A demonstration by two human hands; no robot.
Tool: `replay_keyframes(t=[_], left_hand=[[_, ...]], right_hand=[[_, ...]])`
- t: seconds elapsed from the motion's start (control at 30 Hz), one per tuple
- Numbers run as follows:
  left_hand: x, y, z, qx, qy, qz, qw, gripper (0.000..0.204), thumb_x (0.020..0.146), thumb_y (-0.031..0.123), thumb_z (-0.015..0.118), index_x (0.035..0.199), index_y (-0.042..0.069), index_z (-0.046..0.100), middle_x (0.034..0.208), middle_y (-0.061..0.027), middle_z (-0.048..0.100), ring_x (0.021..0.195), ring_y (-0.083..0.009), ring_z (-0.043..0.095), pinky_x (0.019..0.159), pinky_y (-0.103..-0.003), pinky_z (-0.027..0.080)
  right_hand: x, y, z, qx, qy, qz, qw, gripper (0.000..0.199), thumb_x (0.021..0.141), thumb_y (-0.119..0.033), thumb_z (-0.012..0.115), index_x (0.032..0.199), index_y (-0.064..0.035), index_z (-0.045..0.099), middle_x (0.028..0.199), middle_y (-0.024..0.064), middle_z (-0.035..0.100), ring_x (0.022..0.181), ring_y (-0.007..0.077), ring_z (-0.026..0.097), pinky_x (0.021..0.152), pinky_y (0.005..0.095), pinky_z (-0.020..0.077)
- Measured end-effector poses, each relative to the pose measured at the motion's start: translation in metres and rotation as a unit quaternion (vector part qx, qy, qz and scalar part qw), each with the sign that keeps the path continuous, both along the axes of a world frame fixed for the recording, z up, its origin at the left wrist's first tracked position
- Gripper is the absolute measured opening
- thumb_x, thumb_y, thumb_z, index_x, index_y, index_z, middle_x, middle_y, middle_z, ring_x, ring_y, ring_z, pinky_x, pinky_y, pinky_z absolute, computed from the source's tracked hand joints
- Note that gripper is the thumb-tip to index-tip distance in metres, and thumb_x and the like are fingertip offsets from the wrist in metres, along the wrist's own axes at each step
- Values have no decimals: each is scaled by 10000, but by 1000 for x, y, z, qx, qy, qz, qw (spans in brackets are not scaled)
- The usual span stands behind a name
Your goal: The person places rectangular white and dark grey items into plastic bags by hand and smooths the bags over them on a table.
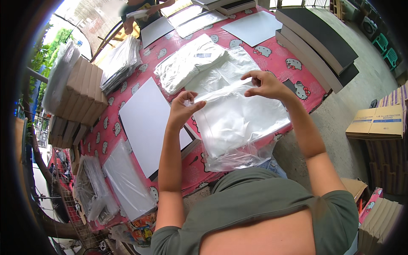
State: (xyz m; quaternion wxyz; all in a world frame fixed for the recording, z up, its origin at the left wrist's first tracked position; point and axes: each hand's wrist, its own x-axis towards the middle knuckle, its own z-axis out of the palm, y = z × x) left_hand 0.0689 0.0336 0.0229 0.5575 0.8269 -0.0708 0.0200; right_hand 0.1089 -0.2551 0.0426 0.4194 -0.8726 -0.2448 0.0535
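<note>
A clear plastic bag (238, 123) lies in front of me, its near end crumpled over the table's edge. My left hand (183, 109) is at the left end of a raised fold of the bag, thumb and fingers curled in. At the fold's other end, my right hand (267, 86) has its curled fingers and thumb at the plastic, with a gap showing between forefinger and thumb. The fold stretches between the hands. Beyond them, a folded stack of whitish plastic bags (187, 63) rests on more clear plastic.
White boards (148, 123) lie left of the bag. Thick board stacks (314, 42) stand at the far right, wrapped brown packs (80, 89) at the left. Plastic sleeves (127, 178) lie near left. Another person (142, 12) handles something white across the pink table (148, 63).
</note>
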Motion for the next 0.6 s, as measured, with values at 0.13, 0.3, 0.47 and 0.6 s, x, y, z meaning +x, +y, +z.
replay_keyframes(t=[0.13,0.3,0.47,0.6], left_hand=[[2,-18,10,-28,39,-88,995,270,666,142,737,753,51,499,850,-37,552,818,-109,492,724,-244,398],[1,-2,16,96,-37,-17,995,236,678,148,725,793,9,574,717,4,531,686,-73,486,615,-212,398],[3,27,10,97,21,34,994,163,716,126,704,719,-15,623,810,-10,589,648,-39,476,555,-194,389],[10,29,1,-122,-42,44,991,127,733,40,669,720,30,543,838,-72,597,687,-76,525,580,-203,423]], right_hand=[[26,13,-27,85,-184,38,978,551,681,-384,693,1124,-92,546,1170,158,471,1000,214,496,829,329,438],[39,26,-49,159,135,60,976,312,760,-331,643,797,-21,626,649,37,567,619,95,505,588,244,416],[33,-2,-39,109,59,-40,992,265,767,-272,647,741,-10,629,596,32,560,533,83,462,520,246,390],[25,3,-26,215,53,-36,975,253,754,-263,654,756,-11,645,611,54,573,533,107,481,527,268,395]])
